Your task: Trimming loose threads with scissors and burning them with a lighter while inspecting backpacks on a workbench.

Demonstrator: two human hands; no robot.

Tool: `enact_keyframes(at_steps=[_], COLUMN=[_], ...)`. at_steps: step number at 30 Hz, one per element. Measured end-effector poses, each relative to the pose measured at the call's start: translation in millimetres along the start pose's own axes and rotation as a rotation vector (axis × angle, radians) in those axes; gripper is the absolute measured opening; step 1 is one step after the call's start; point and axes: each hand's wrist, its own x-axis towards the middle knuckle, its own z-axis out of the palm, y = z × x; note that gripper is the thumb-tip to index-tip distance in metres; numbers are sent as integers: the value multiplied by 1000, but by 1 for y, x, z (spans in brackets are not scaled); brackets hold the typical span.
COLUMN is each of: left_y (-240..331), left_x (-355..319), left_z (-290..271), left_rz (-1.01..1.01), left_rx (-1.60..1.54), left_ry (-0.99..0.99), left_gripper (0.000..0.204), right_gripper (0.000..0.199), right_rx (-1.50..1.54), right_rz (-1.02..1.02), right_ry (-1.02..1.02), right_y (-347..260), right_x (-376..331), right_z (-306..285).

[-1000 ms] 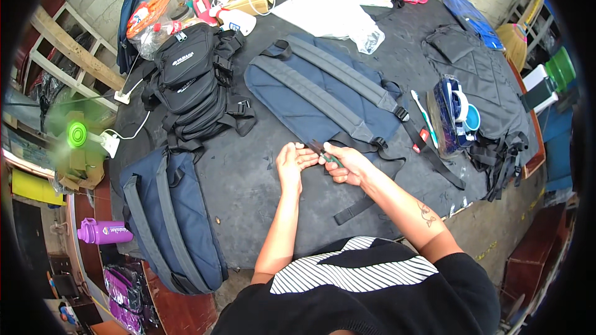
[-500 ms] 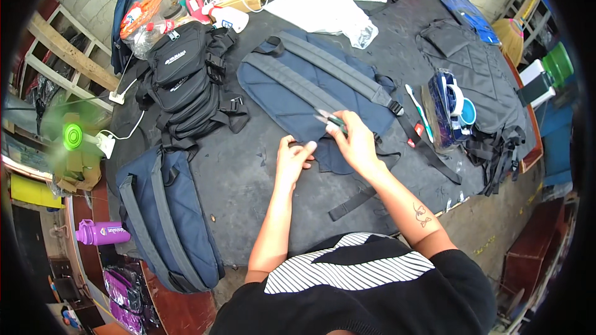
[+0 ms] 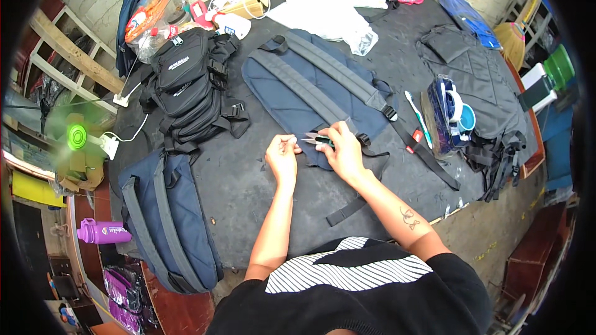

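A navy backpack (image 3: 264, 90) with two grey shoulder straps lies on the dark table in front of me, its lower end by my hands. My right hand (image 3: 345, 156) is closed around thread snips (image 3: 309, 139), whose pointed blades face left. Just left of the blade tips, my left hand (image 3: 282, 158) is pinched at the backpack's lower edge. What sits between its fingertips is too small to make out. A loose black webbing strap (image 3: 346, 212) trails from the bag toward the table's near edge.
Black backpacks (image 3: 185, 80) are stacked at the left, beside another navy backpack (image 3: 180, 211). At the right lie a dark backpack (image 3: 462, 65), a clear-and-blue case (image 3: 444, 115) and a toothbrush (image 3: 418, 118). A green fan (image 3: 77, 137) spins beyond the left edge, above a purple bottle (image 3: 104, 231).
The snips and my right hand have come down and left, off the strap area. My left hand has lifted slightly left into a pinch. The backpack has shifted a little.
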Motion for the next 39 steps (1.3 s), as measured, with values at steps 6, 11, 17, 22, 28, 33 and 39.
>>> enact_keyframes(at_steps=[6, 11, 17, 22, 28, 33, 39], left_y=[1, 0, 3, 6, 35, 3, 16], left_x=[3, 4, 5, 5, 0, 28, -9], left_z=[6, 5, 3, 4, 1, -23, -10], left_rz=[-69, -57, -95, -70, -307, -316, -445], left_rx=[-131, -70, -102, -80, -80, -310, -158], left_ry=[48, 27, 42, 30, -107, 33, -270], left_gripper=[8, 9, 10, 12, 52, 45, 22], right_gripper=[18, 18, 17, 17, 23, 38, 66], right_rx=[-85, -108, -75, -71, 184, 199, -66], right_rz=[-161, -158, -130, -147, 33, 157, 209], right_ry=[53, 40, 36, 41, 179, 131, 54], right_y=[-1, -1, -5, 0, 3, 36, 43], right_x=[12, 16, 15, 20, 26, 10, -5], right_z=[16, 24, 17, 25, 10, -8, 5])
